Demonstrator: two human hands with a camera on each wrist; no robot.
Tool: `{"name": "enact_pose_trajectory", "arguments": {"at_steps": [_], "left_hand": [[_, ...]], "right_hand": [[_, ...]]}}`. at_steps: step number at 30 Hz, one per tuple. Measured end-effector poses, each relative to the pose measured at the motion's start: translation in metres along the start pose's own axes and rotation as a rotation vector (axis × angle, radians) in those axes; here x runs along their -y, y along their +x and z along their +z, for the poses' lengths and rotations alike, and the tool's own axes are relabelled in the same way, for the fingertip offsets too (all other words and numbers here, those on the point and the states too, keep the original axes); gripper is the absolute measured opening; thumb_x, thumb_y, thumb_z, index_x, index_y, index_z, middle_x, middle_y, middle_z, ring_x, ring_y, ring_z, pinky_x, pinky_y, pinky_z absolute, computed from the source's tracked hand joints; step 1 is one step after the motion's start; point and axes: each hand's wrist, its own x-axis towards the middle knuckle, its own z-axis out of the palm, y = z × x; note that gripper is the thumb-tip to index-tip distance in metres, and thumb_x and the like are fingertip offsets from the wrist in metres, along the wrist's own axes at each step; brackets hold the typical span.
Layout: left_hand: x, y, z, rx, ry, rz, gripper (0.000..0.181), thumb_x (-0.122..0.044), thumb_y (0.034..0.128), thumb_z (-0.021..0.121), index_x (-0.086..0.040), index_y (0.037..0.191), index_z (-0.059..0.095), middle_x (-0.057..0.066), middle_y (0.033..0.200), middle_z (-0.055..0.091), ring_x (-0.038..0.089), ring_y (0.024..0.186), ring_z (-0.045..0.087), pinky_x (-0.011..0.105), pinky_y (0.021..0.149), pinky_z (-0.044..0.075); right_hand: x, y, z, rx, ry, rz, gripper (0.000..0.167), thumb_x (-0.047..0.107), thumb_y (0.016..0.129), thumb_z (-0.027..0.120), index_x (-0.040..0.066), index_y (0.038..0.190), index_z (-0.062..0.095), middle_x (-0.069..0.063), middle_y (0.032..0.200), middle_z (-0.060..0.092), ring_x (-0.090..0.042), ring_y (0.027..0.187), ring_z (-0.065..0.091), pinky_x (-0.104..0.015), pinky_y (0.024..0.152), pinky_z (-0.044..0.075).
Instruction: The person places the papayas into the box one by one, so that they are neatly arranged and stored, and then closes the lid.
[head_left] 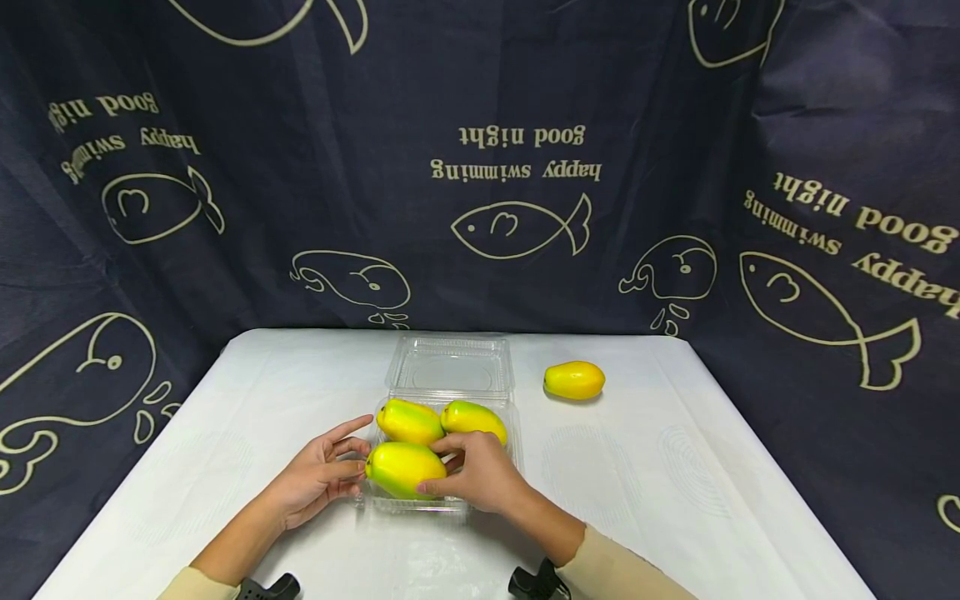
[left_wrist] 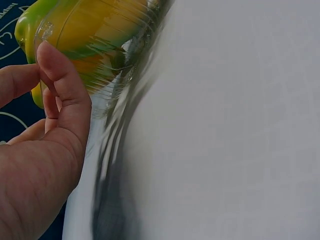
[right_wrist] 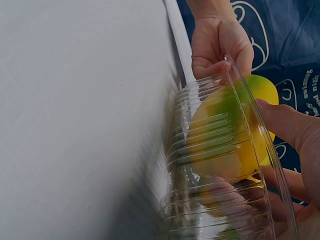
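A clear plastic clamshell box [head_left: 420,505] lies with its lid [head_left: 450,372] folded back on the table. Inside are three yellow-green papayas: one at the back left [head_left: 409,422], one at the back right [head_left: 474,419], and a front papaya [head_left: 401,468]. My right hand [head_left: 483,471] grips the right end of the front papaya, thumb in front and fingers behind; the right wrist view shows this hand [right_wrist: 292,145] through the box wall. At the box's left edge, my left hand [head_left: 318,479] pinches the rim between thumb [left_wrist: 62,75] and forefinger.
Another papaya [head_left: 574,380] lies apart on the white-covered table [head_left: 622,500], right of the lid. Dark fabric [head_left: 517,292] with fish drawings hangs behind and along both sides.
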Motion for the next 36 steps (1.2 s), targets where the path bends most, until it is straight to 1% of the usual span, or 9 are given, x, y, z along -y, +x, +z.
{"name": "enact_pose_trajectory", "arguments": {"at_steps": [4,19,28,36], "left_hand": [[-0.0003,-0.0002,0.0003,-0.003,0.002,-0.003,0.085,0.000,0.0963,0.065,-0.006,0.163,0.013,-0.004,0.111,0.057,0.007,0.081,0.064,0.021,0.068,0.061],[0.0000,0.0002,-0.0001,-0.002,-0.006,-0.004,0.085,0.000,0.0963,0.064,-0.006,0.163,0.013,-0.004,0.111,0.057,0.007,0.081,0.064,0.021,0.068,0.061],[0.0001,-0.0003,-0.0004,0.004,-0.018,-0.002,0.084,-0.001,0.0970,0.063,-0.006,0.163,0.012,-0.005,0.111,0.058,0.007,0.081,0.064,0.021,0.068,0.061],[0.0004,-0.0002,-0.0009,0.011,-0.027,0.007,0.084,0.001,0.0977,0.062,-0.005,0.163,0.010,-0.006,0.110,0.059,0.007,0.080,0.065,0.021,0.068,0.061]], "right_hand": [[0.0007,0.0003,0.0003,0.003,0.000,0.004,0.050,0.028,0.073,0.094,0.004,0.114,0.077,-0.009,0.107,0.078,-0.008,0.076,0.073,-0.014,0.068,0.058],[0.0008,0.0008,-0.0001,0.031,0.022,0.022,0.050,0.024,0.074,0.093,0.002,0.116,0.075,-0.011,0.107,0.078,-0.009,0.078,0.074,-0.014,0.068,0.058],[0.0005,0.0010,-0.0013,0.061,0.019,0.029,0.050,0.022,0.075,0.092,0.002,0.117,0.075,-0.010,0.111,0.077,-0.015,0.083,0.076,-0.014,0.070,0.059],[0.0012,0.0006,-0.0015,0.067,0.033,0.037,0.050,0.019,0.075,0.092,0.001,0.119,0.074,-0.012,0.115,0.076,-0.020,0.087,0.077,-0.014,0.071,0.059]]}}
